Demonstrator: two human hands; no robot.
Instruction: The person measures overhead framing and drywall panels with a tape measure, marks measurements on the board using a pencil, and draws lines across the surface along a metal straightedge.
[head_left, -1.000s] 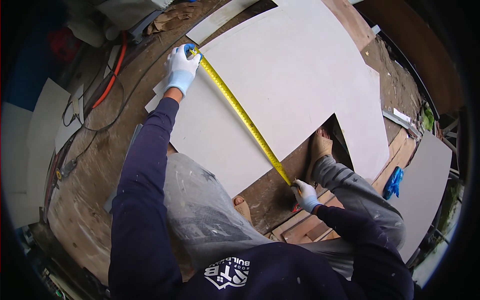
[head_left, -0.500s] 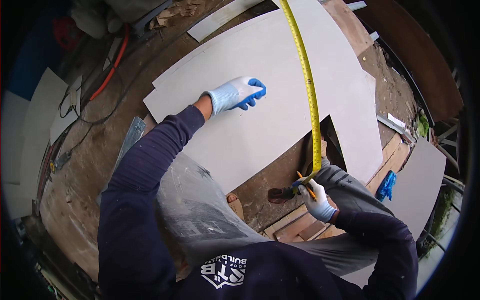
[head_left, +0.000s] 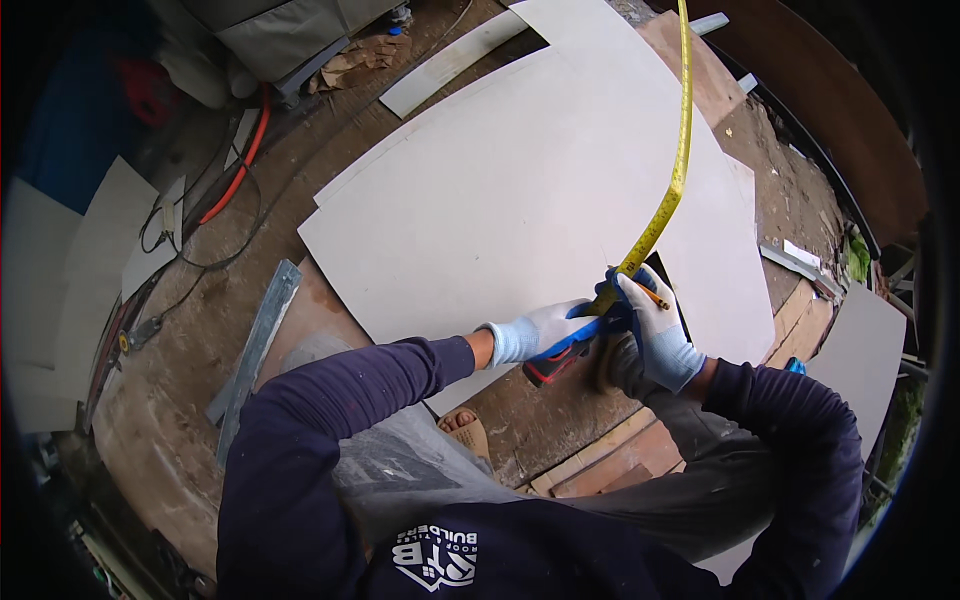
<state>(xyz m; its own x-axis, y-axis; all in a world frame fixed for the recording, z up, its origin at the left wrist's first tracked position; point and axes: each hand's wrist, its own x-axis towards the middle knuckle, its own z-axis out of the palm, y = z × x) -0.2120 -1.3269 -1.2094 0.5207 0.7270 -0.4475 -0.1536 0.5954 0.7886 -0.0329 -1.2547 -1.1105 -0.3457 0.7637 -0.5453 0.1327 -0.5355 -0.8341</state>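
My left hand, in a white glove with a blue palm, is closed around a tape measure whose red and dark case shows below the fingers. My right hand, gloved alike, meets it and pinches the yellow tape blade near the case. An orange pencil sticks out from the right fingers. From my hands the blade runs up over a large white sheet, kinked partway, and leaves the upper edge. The exact hold of the fingertips is partly hidden.
A grey metal strip lies left of the sheet. Farther left are a black cable and a red-orange hose. Wood pieces lie by my feet, and a grey board stands at right.
My left hand has come down and right from over the sheet to the tape measure. My right hand has risen towards the sheet's edge, and the blade has shifted right and kinked.
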